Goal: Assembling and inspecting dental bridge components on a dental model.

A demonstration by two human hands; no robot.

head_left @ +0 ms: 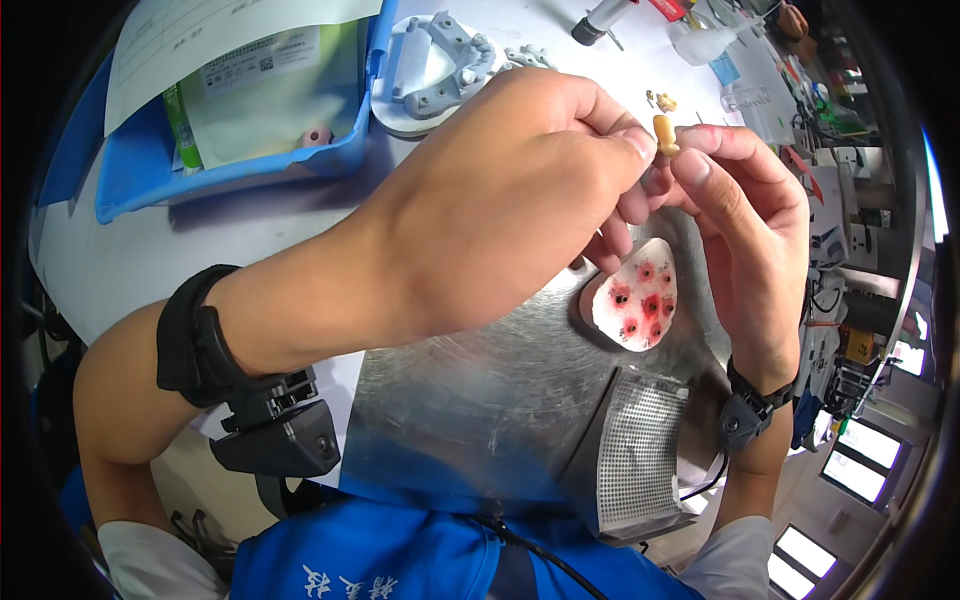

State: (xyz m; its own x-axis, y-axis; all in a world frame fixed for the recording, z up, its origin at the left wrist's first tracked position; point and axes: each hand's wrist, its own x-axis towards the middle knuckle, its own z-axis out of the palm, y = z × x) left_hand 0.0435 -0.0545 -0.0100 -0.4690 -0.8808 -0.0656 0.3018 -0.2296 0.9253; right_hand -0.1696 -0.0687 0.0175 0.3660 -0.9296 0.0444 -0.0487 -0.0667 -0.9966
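Observation:
My left hand and my right hand meet above a metal work surface. Between their fingertips they pinch a small tan tooth-shaped piece. The left thumb and forefinger touch it from the left, the right fingertips from the right. Just below the hands lies a white dental base with several red wax spots and dark holes. A few more small tan pieces lie on the white table behind the hands. Both wrists wear black straps with small devices.
A blue tray with bagged papers sits at the back left. A white plate with a grey dental model stands behind the hands. A perforated metal panel lies near my body on the metal sheet. Tools and bottles clutter the back right.

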